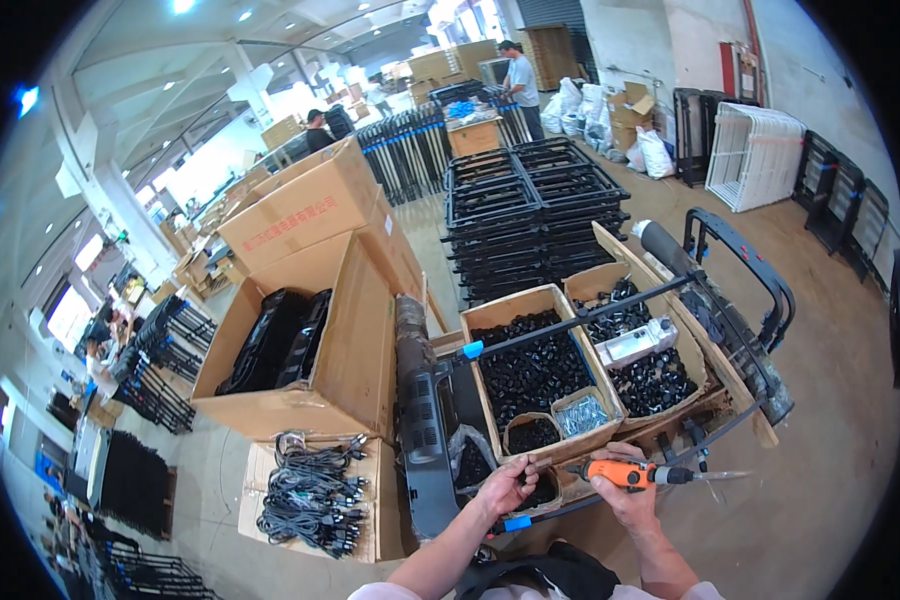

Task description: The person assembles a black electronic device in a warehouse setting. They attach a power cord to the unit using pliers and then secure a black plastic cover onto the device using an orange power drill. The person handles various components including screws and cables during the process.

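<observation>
My right hand (632, 500) is wrapped round an orange and black power screwdriver (622, 473), whose long bit points to the right. Curled fingers close my left hand (510, 488) beside a small cardboard box of dark parts (543, 490); what they pinch, if anything, is too small to make out. A black metal frame (580, 321) with blue tape on its corners lies across the parts boxes just beyond my hands. Under it, a large cardboard box (618, 408) holds many small black parts (530, 365), and a smaller box holds silvery screws (580, 414).
Left stand a carton with black plastic panels (282, 340) and a box of bundled power cables (315, 490). Stacked black frames (535, 215) rise ahead. On the right lie a wrapped tube (710, 310) and a curved black handle (760, 270). A person (521, 80) stands far back.
</observation>
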